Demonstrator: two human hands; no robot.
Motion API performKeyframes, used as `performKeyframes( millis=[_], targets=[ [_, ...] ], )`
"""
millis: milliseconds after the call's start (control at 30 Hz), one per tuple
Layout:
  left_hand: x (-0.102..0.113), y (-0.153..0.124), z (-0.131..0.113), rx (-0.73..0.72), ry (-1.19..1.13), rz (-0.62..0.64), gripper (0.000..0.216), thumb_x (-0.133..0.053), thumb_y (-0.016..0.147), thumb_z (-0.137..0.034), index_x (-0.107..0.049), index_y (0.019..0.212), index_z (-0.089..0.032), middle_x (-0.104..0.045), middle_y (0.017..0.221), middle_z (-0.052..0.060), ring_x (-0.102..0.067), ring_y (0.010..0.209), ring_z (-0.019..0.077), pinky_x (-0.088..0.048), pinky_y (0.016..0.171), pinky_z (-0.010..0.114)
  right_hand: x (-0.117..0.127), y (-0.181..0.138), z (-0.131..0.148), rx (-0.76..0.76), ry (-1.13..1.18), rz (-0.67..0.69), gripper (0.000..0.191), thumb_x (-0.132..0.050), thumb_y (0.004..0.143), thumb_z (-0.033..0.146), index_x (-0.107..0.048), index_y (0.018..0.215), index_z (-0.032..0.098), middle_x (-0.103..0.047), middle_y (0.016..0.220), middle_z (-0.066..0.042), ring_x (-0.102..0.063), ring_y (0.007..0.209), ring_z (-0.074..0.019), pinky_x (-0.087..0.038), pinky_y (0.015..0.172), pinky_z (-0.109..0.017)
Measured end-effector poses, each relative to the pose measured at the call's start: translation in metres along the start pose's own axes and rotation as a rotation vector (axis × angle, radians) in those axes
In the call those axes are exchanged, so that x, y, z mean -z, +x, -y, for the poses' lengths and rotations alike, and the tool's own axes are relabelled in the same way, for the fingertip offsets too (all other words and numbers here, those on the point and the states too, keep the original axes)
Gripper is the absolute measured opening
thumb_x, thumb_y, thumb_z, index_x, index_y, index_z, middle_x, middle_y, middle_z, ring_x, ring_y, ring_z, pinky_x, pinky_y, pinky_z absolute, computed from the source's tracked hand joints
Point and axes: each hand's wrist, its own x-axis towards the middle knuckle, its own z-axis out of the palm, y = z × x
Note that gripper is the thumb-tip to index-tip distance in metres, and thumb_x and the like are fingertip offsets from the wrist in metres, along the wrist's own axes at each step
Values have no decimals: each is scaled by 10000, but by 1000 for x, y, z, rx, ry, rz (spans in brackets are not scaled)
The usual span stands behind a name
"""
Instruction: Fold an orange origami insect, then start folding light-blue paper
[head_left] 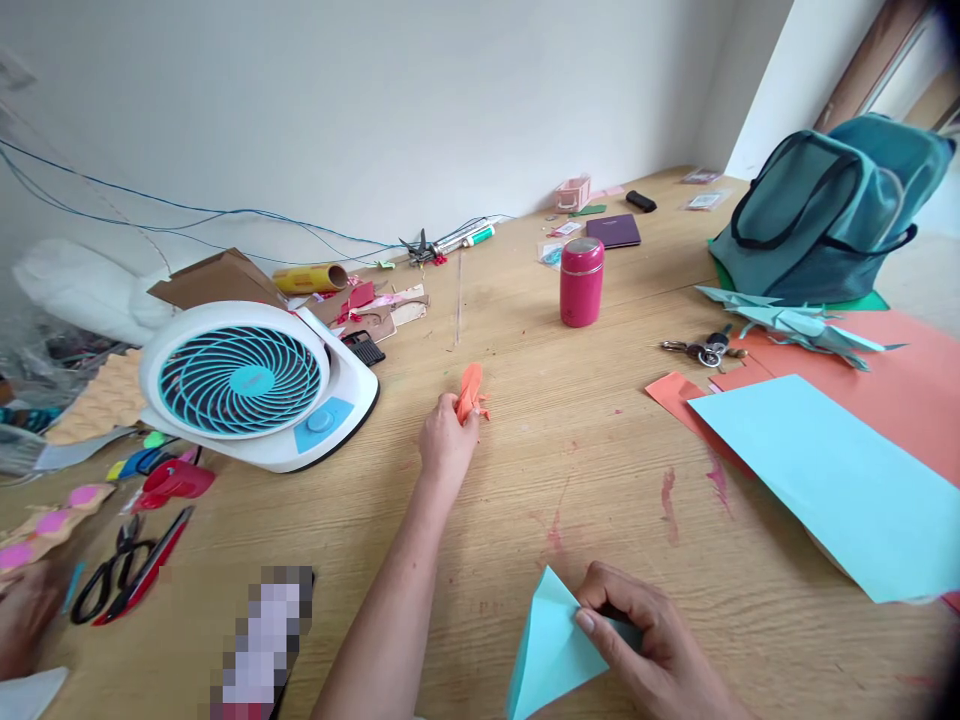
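While hands [660, 630] hold folded paper [553, 640], the fan label [252, 380] is blurred.

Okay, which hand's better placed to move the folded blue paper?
Probably your right hand: it holds the folded blue paper. Your left hand is farther off, holding an orange paper figure.

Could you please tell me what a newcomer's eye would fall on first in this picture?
Probably the white-and-turquoise fan on the left of the table, and the magenta flask standing farther back, right of centre. The orange folded-paper figure in the left hand, near the centre, and the turquoise folded paper in the right hand, at the bottom, would likely come next.
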Motion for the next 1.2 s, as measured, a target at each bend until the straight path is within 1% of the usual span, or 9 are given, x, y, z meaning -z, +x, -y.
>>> performKeyframes(
  millis=[100,200,267,367,500,700,900,1200],
  targets=[
    [0,-2,5,-8,-12,-16,141,-617,912,-338,-598,985,-219,-751,1010,116,-701,948,278,-468,753,322,0,0,-1,4,5,2,395,-464,1015,445,-529,718,193,-535,688,5,-520,626,-130,-402,589,-235],
    [2,-5,8,-15,-27,-44,115,-623,903,-307,-605,965,-211,-731,1020,110,-683,993,265,-471,798,322,-1,-1,-3,-4,13,10,394,-458,1016,446,-527,722,194,-538,697,1,-529,639,-133,-409,603,-236],
    [2,-6,9,-18,-41,-55,109,-631,894,-282,-608,971,-208,-725,1008,100,-682,983,251,-472,814,317,-1,-1,-3,-5,16,13,394,-456,1016,445,-521,719,195,-535,695,1,-527,637,-133,-409,601,-235],
    [3,-7,10,-13,-63,-58,130,-633,888,-268,-607,1000,-208,-732,978,86,-693,933,235,-474,799,308,-1,0,-2,4,12,7,393,-455,1016,437,-510,710,196,-529,687,5,-517,626,-130,-399,594,-232],
    [2,-7,10,4,-81,-47,159,-638,880,-275,-603,1024,-219,-746,952,75,-707,890,237,-469,762,307,0,0,0,4,1,-2,393,-462,1012,437,-496,703,198,-517,670,13,-497,607,-123,-382,586,-232],
    [3,-2,5,32,-67,-26,197,-649,875,-313,-590,1039,-222,-756,964,90,-712,923,267,-461,753,324,1,1,1,-16,-7,9,382,-454,1016,436,-506,722,199,-525,692,10,-504,630,-126,-385,605,-236],
    [2,3,1,77,-49,13,269,-649,867,-242,-564,1121,-217,-782,956,70,-723,931,268,-461,729,314,-1,1,-2,4,-5,-4,389,-468,1009,435,-476,699,199,-505,662,21,-482,601,-116,-368,582,-225],
    [7,3,3,94,-79,-9,274,-649,878,-244,-563,1137,-216,-782,932,62,-732,910,247,-482,731,303,-2,1,-3,7,19,7,388,-462,1012,445,-486,712,200,-508,681,17,-490,616,-119,-376,588,-224]
  ],
)
